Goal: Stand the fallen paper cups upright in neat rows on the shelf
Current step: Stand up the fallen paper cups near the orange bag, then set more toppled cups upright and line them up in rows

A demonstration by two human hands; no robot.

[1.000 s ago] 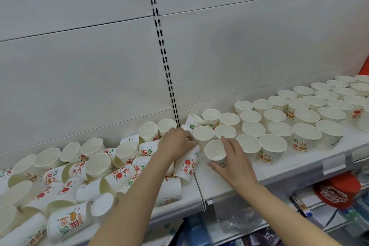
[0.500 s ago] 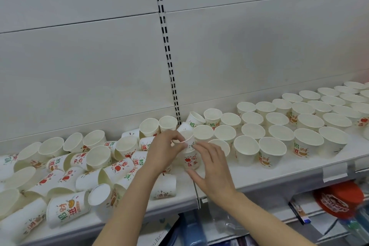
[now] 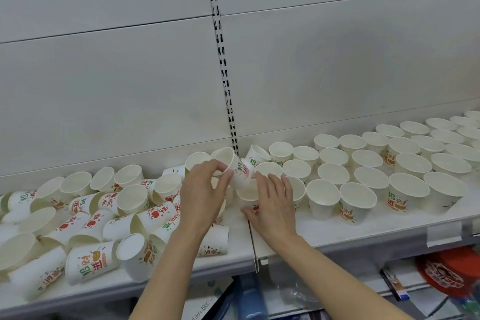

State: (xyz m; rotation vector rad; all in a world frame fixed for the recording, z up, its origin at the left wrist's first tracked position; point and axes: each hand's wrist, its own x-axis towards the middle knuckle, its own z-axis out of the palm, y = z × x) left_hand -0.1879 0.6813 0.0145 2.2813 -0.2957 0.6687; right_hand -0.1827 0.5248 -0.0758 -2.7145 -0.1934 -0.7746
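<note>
The white shelf (image 3: 324,232) carries many printed paper cups. Upright cups (image 3: 409,191) stand in rows on its right half, while fallen cups (image 3: 91,262) lie jumbled on the left half. My left hand (image 3: 204,192) pinches the rim of a tilted cup (image 3: 235,167), lifted just above the pile at the shelf's middle. Just to the right, my right hand (image 3: 272,206) wraps thumb and fingers round an upright cup (image 3: 248,193) at the left end of the front row.
A slotted metal upright (image 3: 223,73) runs down the grey back wall behind the hands. Under the shelf sit a red printed item (image 3: 446,277), a blue package (image 3: 249,299) and clear plastic. A label holder (image 3: 444,234) hangs on the front edge.
My left hand has lifted a cup out of the pile and tilted it. My right hand left the cup it had set down and moved left to the neighbouring one.
</note>
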